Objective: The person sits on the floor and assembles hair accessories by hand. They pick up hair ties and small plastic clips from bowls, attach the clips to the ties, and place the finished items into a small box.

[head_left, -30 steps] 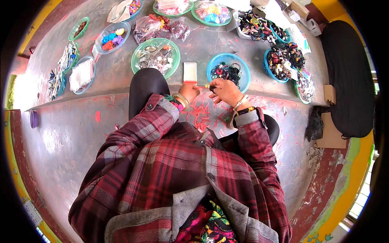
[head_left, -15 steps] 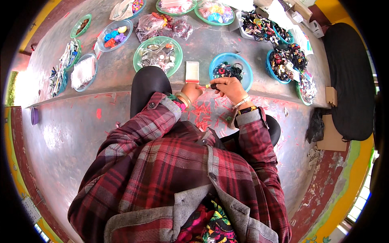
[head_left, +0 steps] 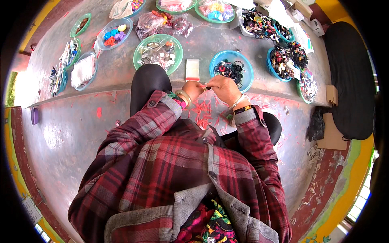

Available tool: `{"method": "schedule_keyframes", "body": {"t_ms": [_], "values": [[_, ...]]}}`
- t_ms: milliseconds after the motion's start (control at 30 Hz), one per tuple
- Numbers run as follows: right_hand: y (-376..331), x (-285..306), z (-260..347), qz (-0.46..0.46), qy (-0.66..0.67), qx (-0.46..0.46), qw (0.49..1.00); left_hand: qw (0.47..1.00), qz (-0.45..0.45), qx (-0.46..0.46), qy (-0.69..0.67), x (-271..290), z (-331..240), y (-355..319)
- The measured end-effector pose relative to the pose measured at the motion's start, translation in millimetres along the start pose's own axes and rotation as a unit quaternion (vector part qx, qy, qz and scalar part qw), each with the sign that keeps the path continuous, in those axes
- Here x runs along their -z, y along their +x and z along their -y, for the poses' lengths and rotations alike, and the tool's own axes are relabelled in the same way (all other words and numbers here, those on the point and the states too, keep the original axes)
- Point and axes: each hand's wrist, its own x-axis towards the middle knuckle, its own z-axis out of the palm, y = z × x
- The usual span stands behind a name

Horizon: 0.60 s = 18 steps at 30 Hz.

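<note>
My left hand (head_left: 191,90) and my right hand (head_left: 222,87) meet fingertip to fingertip just in front of a raised grey ledge (head_left: 121,83). Together they pinch a small dark band (head_left: 207,86) with a bit of red beside it; its exact shape is too small to tell. Right behind the hands, a small clear plastic bag (head_left: 192,69) with a red strip lies flat on the ledge. Next to it on the right stands a blue bowl (head_left: 245,67) of black hair bands. Both forearms wear red plaid sleeves, and the left wrist carries bangles.
A green bowl (head_left: 177,47) of clear-wrapped items stands left of the bag. Several more bowls and bags of coloured accessories (head_left: 115,34) line the ledge farther back. Red scraps (head_left: 204,111) litter the floor under my hands. A black cushion (head_left: 350,77) lies at the right.
My hands have drawn slightly closer together over the same spot. The clear bag and the bowls have not moved.
</note>
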Motion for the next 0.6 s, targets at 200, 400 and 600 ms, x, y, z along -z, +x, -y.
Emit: {"method": "schedule_keyframes", "body": {"t_ms": [200, 400, 600], "values": [[-3.8, -4.3, -4.6, 0.056, -0.085, 0.014, 0.995, 1.000, 0.008, 0.001, 0.002, 3.0, -7.0, -3.1], [-2.7, -4.4, -2.4, 0.114, -0.129, 0.031, 0.985, 0.999, 0.007, -0.047, 0.016, 0.1, -0.9, -0.7], [-3.8, -8.0, -5.1, 0.129, -0.183, 0.051, 0.973, 0.997, 0.016, -0.075, 0.025, -3.2, -1.0, -1.1]]}}
